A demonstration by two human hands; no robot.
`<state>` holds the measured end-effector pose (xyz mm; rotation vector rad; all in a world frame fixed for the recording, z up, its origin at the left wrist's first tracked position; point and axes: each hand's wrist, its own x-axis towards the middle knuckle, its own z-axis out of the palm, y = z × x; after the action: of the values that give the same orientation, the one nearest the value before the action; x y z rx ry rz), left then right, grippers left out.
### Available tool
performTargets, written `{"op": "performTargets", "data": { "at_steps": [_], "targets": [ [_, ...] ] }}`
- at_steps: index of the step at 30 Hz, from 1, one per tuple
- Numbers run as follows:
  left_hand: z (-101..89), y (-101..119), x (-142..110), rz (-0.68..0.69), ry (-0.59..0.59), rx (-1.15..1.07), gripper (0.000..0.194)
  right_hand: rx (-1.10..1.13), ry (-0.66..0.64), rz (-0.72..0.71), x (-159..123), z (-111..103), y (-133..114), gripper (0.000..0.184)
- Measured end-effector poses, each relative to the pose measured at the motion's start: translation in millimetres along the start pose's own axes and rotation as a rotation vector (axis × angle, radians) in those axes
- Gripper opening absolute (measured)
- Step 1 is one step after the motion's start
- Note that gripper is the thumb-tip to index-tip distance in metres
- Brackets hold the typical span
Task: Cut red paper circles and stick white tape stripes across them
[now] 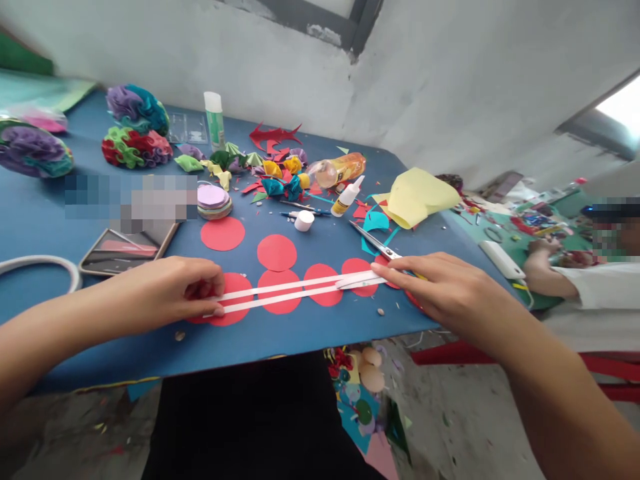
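Observation:
Two narrow white strips (287,289) stretch between my hands, lying across a row of red paper circles (279,305). My left hand (185,290) pinches the strips' left ends with thumb and fingers over a red circle. At their right ends, my right hand (425,280) holds the strips between thumb and fingertips; its thumb is partly hidden. A folded or overlapping white end (357,281) shows just left of these fingertips. Scissors (377,243) lie right behind my right hand. Two more red circles, one a loose circle (223,234), lie behind the row.
On the blue table (150,347) are a glue bottle (347,197), white cap (304,221), orange bottle (340,169), glue stick (214,120), stacked circles (214,200), phone (130,247) and ruffled balls (135,147). Yellow paper (420,197) lies right. A co-worker's arm (555,270) shows at another table.

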<state>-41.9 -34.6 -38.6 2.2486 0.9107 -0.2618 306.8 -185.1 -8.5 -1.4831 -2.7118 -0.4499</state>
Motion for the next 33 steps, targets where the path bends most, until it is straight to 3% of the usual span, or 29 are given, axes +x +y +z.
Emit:
{"op": "performTargets", "data": {
  "at_steps": [10,17,21,26,33],
  "targets": [
    [-0.7,-3,2,0.023,-0.012,0.037,0.024,-0.189,-0.100,-0.029,1,-8,4,0.042],
    [4.4,-3,0,0.089,0.094,0.071,0.017,-0.226,-0.205,-0.090,12,-7,4,0.042],
    [5.0,-1,-1,0.088,0.110,0.047,0.017,-0.181,-0.100,-0.072,4,-1,9,0.042],
    [3.3,0,0,0.080,0.068,0.092,0.017,-0.048,0.085,0.087,-21,10,23,0.032],
    [-2.8,1,-2,0.028,0.012,0.057,0.025,0.129,0.314,0.211,-37,25,20,0.058]
  ]
}}
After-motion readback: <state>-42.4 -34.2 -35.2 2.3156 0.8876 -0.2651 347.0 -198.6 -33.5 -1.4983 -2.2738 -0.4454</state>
